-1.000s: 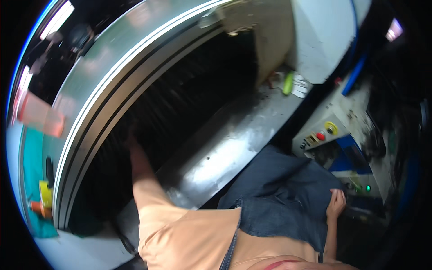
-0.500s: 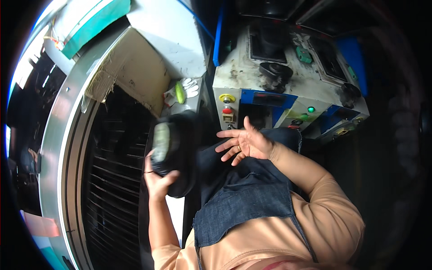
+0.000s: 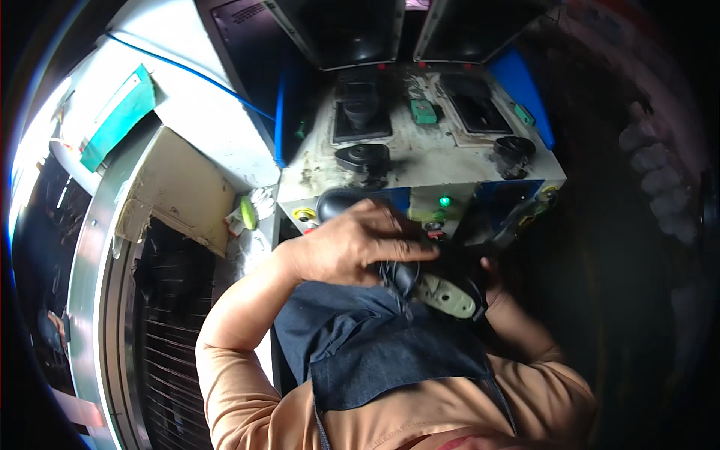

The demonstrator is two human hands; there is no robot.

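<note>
The left hand (image 3: pixel 346 244) is spread over a black shoe (image 3: pixel 448 295) (pale part near), maybe steadying it; can't tell if the right hand (image 3: pixel 496 289) grips.

held pc base (image 3: pixel 447 295): matt, plastic-look | apron (image 3: pixel 401 375): denim | carton (image 3: pixel 187 191): rough cardbd | mach. top (image 3: pixel 416 165): ptd metal

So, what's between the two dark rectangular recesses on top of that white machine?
In the head view, a small green block sits on the stained white machine top, between the left recess and the right recess.
</note>
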